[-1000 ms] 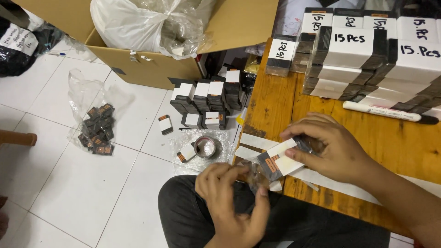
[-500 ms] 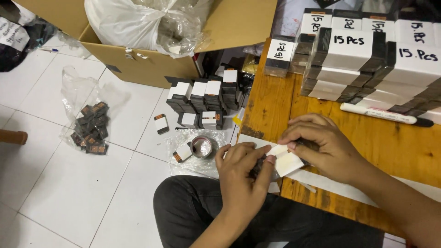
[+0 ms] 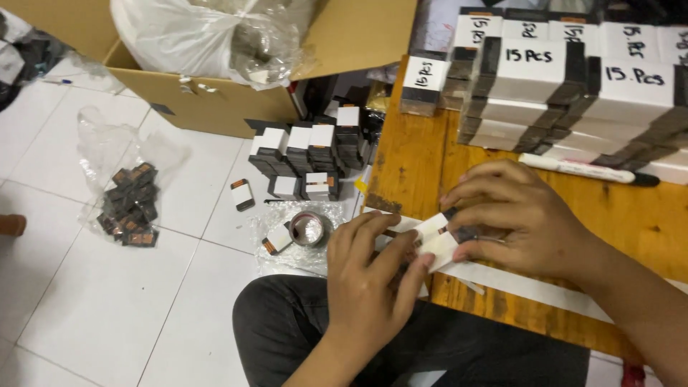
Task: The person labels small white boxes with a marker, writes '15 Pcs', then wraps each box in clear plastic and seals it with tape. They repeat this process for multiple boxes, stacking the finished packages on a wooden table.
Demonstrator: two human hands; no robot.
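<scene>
**Wrapping right at the edge, slip risk**

Pinching a small white-wrapped block (image 3: 436,240) at the counter (image 3: 408,165) edge, the left hand (image 3: 373,276) and right hand (image 3: 512,218) are both closed on it. If grip loosens, it could be dropped toward the tape roll (image 3: 308,229) on the floor. Stacked bundles (image 3: 545,86) behind could be nudged over.

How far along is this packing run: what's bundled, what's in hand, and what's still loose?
Done: wrapped, labelled bundles stacked at the back of the wooden table. In hand: the left hand and right hand together hold a small white-wrapped stack at the table's edge. Left: small boxes on the floor and a clear bag of dark pieces.
</scene>
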